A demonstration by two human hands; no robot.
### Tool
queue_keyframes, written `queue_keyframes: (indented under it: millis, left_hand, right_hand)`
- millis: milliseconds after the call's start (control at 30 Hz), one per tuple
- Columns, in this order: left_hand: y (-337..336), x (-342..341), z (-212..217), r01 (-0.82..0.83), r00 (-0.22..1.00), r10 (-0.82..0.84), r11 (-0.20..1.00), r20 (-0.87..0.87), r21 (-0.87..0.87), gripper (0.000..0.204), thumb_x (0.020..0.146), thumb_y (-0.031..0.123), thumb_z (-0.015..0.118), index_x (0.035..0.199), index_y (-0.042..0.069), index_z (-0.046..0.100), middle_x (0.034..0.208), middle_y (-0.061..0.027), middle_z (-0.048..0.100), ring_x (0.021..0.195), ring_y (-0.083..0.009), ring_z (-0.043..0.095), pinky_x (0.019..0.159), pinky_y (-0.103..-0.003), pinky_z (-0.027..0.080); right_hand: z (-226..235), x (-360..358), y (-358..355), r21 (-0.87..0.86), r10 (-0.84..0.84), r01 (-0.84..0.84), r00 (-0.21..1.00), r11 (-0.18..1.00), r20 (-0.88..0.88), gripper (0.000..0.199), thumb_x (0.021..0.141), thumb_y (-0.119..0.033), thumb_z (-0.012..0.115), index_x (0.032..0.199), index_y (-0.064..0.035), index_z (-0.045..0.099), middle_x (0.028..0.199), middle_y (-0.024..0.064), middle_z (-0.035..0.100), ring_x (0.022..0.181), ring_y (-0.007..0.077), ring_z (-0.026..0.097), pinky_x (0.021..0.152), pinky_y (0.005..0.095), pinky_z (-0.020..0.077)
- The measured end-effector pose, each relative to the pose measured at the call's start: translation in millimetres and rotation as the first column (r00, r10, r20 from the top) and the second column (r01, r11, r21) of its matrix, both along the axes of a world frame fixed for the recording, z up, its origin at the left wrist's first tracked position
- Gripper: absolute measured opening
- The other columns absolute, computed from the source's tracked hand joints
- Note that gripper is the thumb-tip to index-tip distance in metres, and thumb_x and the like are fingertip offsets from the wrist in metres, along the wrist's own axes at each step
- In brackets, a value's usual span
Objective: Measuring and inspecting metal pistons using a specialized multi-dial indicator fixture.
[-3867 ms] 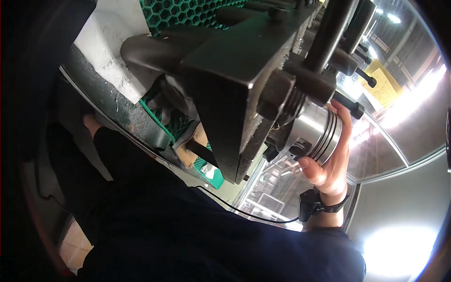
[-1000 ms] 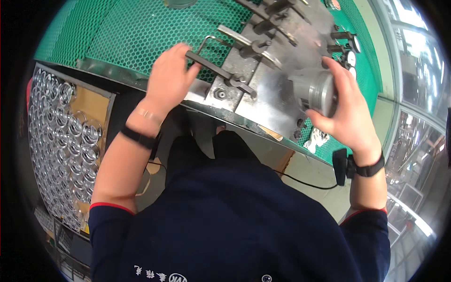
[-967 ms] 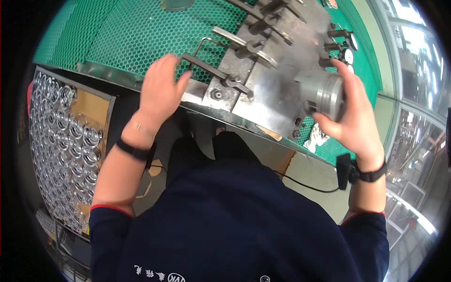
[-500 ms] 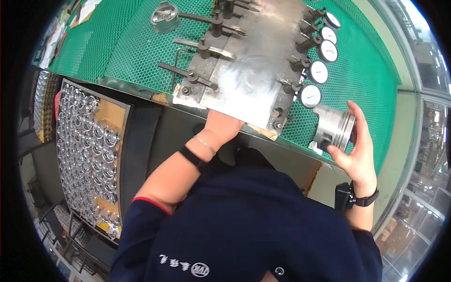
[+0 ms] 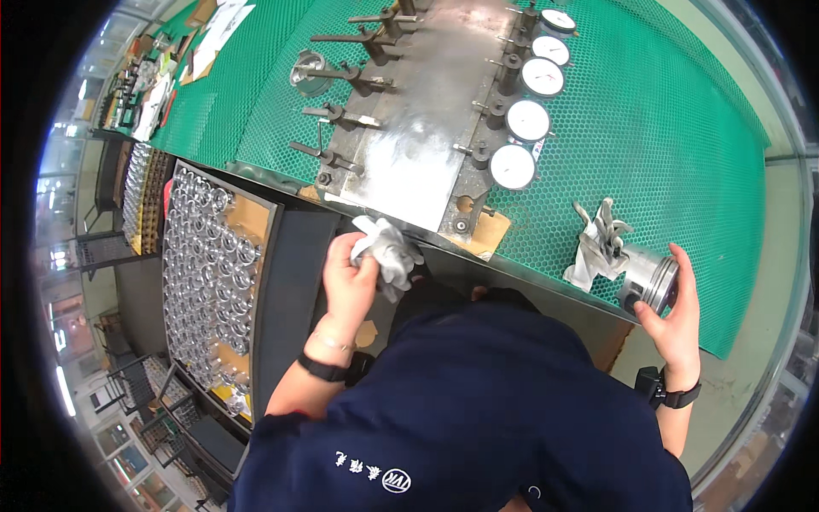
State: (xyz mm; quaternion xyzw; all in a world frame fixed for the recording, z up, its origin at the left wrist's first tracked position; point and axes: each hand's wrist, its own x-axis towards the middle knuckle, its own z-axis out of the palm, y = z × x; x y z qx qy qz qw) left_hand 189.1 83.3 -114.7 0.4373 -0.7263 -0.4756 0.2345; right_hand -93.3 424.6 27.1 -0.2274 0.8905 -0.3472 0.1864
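My right hand grips a shiny metal piston lying on its side at the near right edge of the green mat. A crumpled grey cloth lies just left of the piston on the mat. My left hand holds a white rag below the front edge of the bench. Above it sits a steel gauge plate with posts on its left and several round dial indicators on its right.
A dark tray packed with several rows of shiny pistons stands at my left. One lone piston rests on the mat left of the plate. Papers and clutter lie at the far left of the bench. Racks and floor lie below the tray.
My view has pulled back from the plate. My left hand left the plate's front edge and now holds a white rag. My right hand lowered the piston onto the mat's right edge.
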Motion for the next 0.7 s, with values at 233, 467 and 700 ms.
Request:
queue_keyframes:
  millis: [233, 467, 700]
  left_hand:
    - [-62, -152, 116, 0.202, 0.964, -0.266, 0.789, -0.027, -0.581, 0.023, 0.081, 0.003, 0.063, 0.104, 0.001, 0.059, 0.103, -0.0163, 0.06, 0.101, -0.0315, 0.059, 0.087, -0.038, 0.048]
    - [-86, -287, 67, 0.713, 0.68, -0.344, 0.515, 0.648, -0.475, 0.042, 0.085, 0.012, 0.047, 0.125, 0.009, 0.059, 0.126, -0.0211, 0.055, 0.119, -0.0374, 0.05, 0.1, -0.044, 0.043]
    - [-115, -262, 61, 0.94, 0.337, -0.667, 0.192, 0.664, -0.283, 0.036, 0.089, 0.019, 0.044, 0.115, 0.004, 0.064, 0.137, -0.0211, 0.05, 0.127, -0.0352, 0.045, 0.107, -0.042, 0.037]
  right_hand:
    - [-5, -5, 7, -0.011, -0.034, 0.034, 0.999, 0.999, -0.006, 0.09, 0.061, -0.011, 0.077, 0.141, -0.0042, 0.038, 0.129, 0.0165, 0.05, 0.116, 0.0288, 0.052, 0.101, 0.0393, 0.042]
    - [-6, 6, 21, 0.0, -0.007, 0.007, 1.0, 1.0, -0.02, 0.089, 0.059, -0.011, 0.078, 0.139, -0.0037, 0.039, 0.125, 0.0161, 0.052, 0.114, 0.028, 0.054, 0.1, 0.0388, 0.043]
    - [-9, 8, 39, 0.036, -0.107, 0.106, 0.994, 0.994, 0.025, 0.089, 0.06, -0.011, 0.078, 0.139, -0.0027, 0.039, 0.124, 0.0174, 0.052, 0.114, 0.0292, 0.054, 0.099, 0.0391, 0.044]
